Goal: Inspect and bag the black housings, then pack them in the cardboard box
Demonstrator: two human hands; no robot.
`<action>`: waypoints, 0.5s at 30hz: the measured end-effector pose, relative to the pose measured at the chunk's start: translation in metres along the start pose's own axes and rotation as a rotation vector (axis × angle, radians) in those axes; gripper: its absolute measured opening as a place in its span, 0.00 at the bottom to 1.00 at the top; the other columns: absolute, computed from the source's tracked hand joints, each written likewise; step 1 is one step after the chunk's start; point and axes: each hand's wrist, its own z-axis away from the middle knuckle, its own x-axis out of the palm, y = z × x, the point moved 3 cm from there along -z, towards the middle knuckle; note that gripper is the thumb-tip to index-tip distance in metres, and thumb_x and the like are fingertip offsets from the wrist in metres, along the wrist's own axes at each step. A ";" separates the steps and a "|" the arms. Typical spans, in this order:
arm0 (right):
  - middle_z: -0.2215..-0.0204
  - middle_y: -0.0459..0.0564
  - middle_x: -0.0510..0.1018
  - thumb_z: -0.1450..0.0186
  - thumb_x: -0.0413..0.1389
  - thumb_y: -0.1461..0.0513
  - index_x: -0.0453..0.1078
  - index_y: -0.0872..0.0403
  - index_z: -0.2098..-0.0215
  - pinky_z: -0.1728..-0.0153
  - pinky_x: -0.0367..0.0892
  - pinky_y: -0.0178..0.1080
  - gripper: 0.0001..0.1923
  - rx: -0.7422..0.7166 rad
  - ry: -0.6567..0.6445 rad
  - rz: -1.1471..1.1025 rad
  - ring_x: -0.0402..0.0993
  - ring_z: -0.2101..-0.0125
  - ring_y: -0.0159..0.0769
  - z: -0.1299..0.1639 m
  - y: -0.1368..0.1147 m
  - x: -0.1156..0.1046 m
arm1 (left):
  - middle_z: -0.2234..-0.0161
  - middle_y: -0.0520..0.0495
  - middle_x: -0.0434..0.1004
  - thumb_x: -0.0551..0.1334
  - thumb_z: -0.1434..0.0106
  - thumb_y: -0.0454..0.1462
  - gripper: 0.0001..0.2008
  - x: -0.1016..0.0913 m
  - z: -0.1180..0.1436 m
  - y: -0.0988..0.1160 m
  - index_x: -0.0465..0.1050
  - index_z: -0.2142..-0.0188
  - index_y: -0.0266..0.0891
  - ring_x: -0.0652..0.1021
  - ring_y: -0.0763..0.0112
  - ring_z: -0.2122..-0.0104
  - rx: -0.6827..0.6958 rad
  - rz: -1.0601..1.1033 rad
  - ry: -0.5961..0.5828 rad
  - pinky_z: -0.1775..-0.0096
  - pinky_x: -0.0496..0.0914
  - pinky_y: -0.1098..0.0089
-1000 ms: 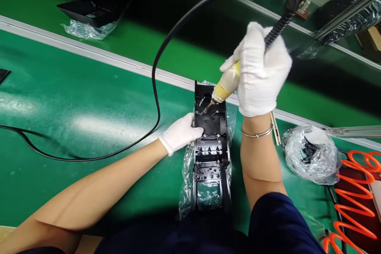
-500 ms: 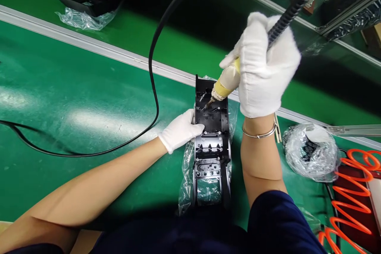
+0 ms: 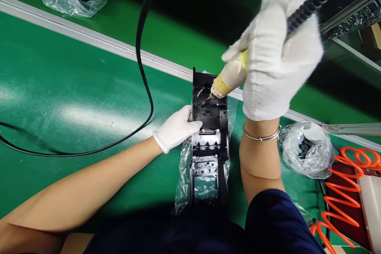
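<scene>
A long black plastic housing (image 3: 210,117) lies on clear plastic film (image 3: 182,182) on the green bench. My left hand (image 3: 177,127), in a white glove, grips the housing's left edge, thumb over the inner face and fingers hidden behind it. In my gloved right hand (image 3: 276,55) is an electric screwdriver (image 3: 230,79) with a cream and yellow body, tilted down to the left. Its bit reaches into the upper part of the housing; whether a screw sits under the tip, I cannot tell. A black cable (image 3: 143,59) loops across the bench on the left.
On the right lies a bundle in clear plastic wrap (image 3: 306,149), beside an orange coiled hose (image 3: 342,190). A metal rail (image 3: 89,41) crosses the bench behind the housing. Beyond it, at upper left, sits a black part on crumpled film (image 3: 71,4).
My right hand and the screwdriver's rear end have swung slightly up and right; the bit stays in nearly the same spot. The whole view has shifted a little. My left hand keeps its grip.
</scene>
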 end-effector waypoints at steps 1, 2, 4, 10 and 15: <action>0.61 0.43 0.83 0.26 0.52 0.59 0.73 0.49 0.58 0.62 0.76 0.33 0.07 -0.033 0.013 -0.045 0.81 0.65 0.32 0.000 -0.001 0.000 | 0.65 0.49 0.81 0.64 0.45 0.39 0.15 0.000 0.000 0.000 0.68 0.56 0.42 0.81 0.58 0.67 0.004 0.006 -0.002 0.65 0.75 0.62; 0.62 0.43 0.83 0.27 0.52 0.60 0.74 0.51 0.59 0.62 0.76 0.34 0.08 -0.074 0.032 -0.087 0.81 0.67 0.30 0.000 -0.001 0.000 | 0.65 0.49 0.81 0.64 0.45 0.39 0.15 0.000 0.000 0.000 0.68 0.57 0.42 0.80 0.58 0.67 0.010 0.007 -0.003 0.64 0.75 0.62; 0.62 0.43 0.84 0.27 0.50 0.62 0.74 0.53 0.61 0.60 0.76 0.34 0.10 -0.136 0.064 -0.129 0.82 0.66 0.29 0.000 0.000 0.001 | 0.65 0.49 0.80 0.64 0.45 0.41 0.15 -0.001 -0.001 -0.002 0.68 0.58 0.41 0.80 0.58 0.65 0.030 -0.007 0.015 0.62 0.74 0.61; 0.58 0.48 0.82 0.25 0.45 0.61 0.70 0.54 0.54 0.57 0.75 0.32 0.13 -0.119 0.116 -0.016 0.83 0.60 0.29 0.001 0.000 0.006 | 0.64 0.48 0.77 0.64 0.43 0.46 0.15 -0.005 -0.003 -0.007 0.69 0.60 0.41 0.77 0.58 0.63 0.085 -0.064 0.067 0.59 0.73 0.60; 0.71 0.44 0.77 0.27 0.46 0.61 0.63 0.49 0.67 0.73 0.69 0.33 0.10 -0.132 0.085 -0.112 0.77 0.73 0.27 0.002 -0.008 0.007 | 0.62 0.48 0.77 0.67 0.44 0.43 0.15 -0.005 -0.003 -0.006 0.70 0.60 0.40 0.77 0.59 0.60 0.085 0.008 0.075 0.56 0.73 0.60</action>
